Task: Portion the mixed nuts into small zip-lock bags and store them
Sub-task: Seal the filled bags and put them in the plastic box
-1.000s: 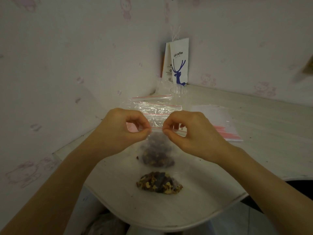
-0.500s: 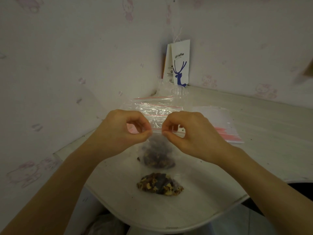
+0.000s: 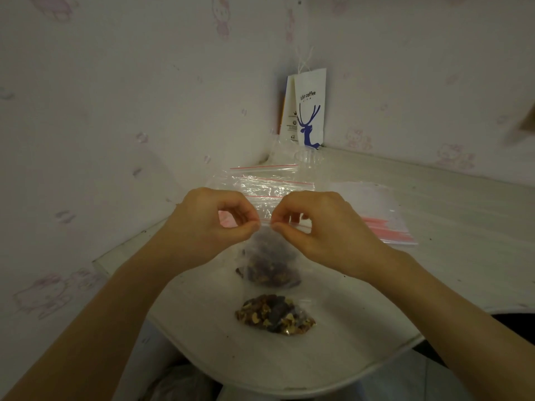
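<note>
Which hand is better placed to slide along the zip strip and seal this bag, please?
Probably the right hand: the red zip strip runs on rightward past its pinch, while the left hand anchors the strip's left end.

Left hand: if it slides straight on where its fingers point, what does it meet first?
Likely the right hand: its fingers pinch the same zip-lock bag top just ahead of the left hand, with only a short stretch of seal between them.
</note>
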